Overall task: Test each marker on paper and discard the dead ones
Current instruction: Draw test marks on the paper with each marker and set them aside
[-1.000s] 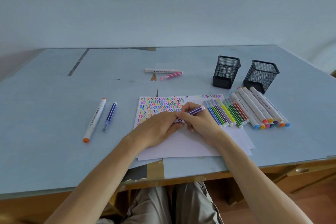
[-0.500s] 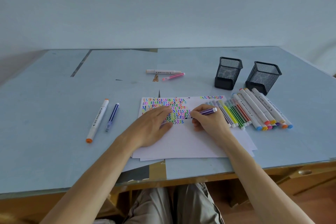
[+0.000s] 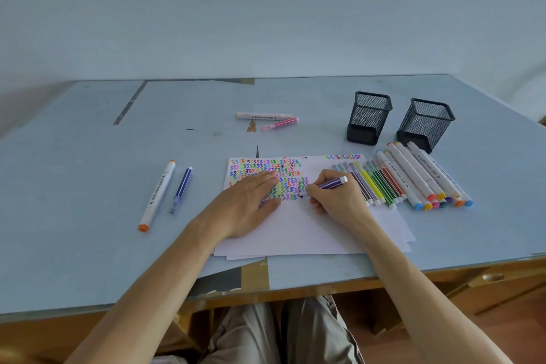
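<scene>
Two markers lie apart toward the bench's left edge, left hand flat with straight fingers pinning the squiggle-crowded paper, right hand pinching the purple marker tip-down mid-test, and a long row of markers waits toward the right edge, so seemingly well along.

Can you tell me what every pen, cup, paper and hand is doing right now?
purple marker: uncapped, tip down on the paper, held by the right hand.
right hand: gripping the purple marker.
left hand: flat, pressing the paper.
paper: lying flat, top part filled with coloured squiggles.
two mesh cups: upright, contents not visible.
row of markers: capped, lying side by side.
orange-tipped marker: capped, lying alone.
blue marker: lying beside it.
pink marker: lying far back.
</scene>
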